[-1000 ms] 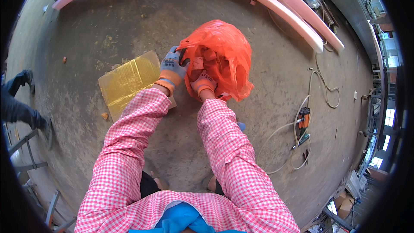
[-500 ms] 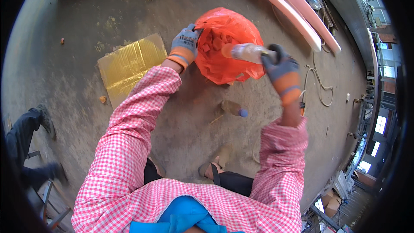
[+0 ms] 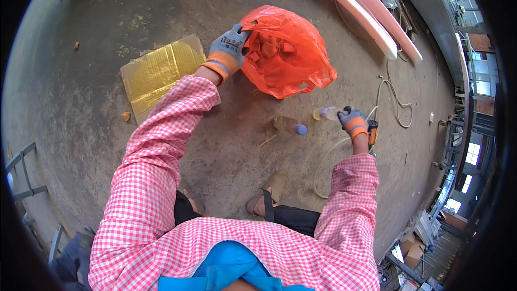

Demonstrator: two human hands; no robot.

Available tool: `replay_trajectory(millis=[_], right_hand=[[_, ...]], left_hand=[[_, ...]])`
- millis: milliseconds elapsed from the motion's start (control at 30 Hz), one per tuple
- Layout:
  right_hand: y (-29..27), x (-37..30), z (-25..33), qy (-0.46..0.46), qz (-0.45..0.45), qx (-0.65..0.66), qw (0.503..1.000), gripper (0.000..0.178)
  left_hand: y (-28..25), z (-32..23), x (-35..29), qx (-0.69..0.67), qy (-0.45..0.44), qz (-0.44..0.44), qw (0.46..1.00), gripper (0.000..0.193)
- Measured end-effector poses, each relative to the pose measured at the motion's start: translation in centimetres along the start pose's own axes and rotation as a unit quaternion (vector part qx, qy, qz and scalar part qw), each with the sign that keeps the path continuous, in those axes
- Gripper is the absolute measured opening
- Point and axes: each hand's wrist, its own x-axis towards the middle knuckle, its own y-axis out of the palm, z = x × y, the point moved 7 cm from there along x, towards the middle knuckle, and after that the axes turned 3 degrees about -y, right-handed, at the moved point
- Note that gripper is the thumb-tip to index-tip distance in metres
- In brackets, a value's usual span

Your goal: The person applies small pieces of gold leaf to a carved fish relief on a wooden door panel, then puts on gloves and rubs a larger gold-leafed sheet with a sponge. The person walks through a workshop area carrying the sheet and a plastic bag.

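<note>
My left hand (image 3: 229, 49), in a grey and orange glove, grips the rim of an orange plastic bag (image 3: 285, 54) and holds it up off the floor. Blocky orange pieces show through the bag's thin wall. My right hand (image 3: 351, 121), gloved the same way, is low by the floor at the right and holds a clear plastic bottle (image 3: 326, 113) by its end. A second bottle with a blue cap (image 3: 290, 126) lies on the concrete between my hands.
A flattened yellow cardboard sheet (image 3: 159, 73) lies left of the bag. Pink pipes (image 3: 371, 13) run along the far right. A white cable (image 3: 396, 99) loops on the floor near an orange tool (image 3: 372, 132). My sandalled foot (image 3: 267, 191) stands below the bottles.
My right hand drew a clear bottle out of the bag and carried it down to the floor at the right. The left hand kept hold of the bag's rim.
</note>
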Motion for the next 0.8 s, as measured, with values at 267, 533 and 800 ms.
replay_trajectory(millis=[267, 533, 800], right_hand=[[-3.3, -3.0, 1.9, -0.018, 0.037, -0.136, 0.99, 0.055], [-5.7, 0.4, 22.0, -0.312, -0.103, 0.104, 0.939, 0.034], [1.2, 14.8, 28.3, -0.284, -0.188, 0.216, 0.915, 0.062]], left_hand=[[0.4, -0.5, 0.0, 0.048, 0.022, 0.032, 0.998, 0.047], [0.6, -0.8, -0.3, 0.001, 0.081, -0.044, 0.996, 0.033], [0.8, -0.8, -1.4, -0.04, 0.023, 0.02, 0.999, 0.047]])
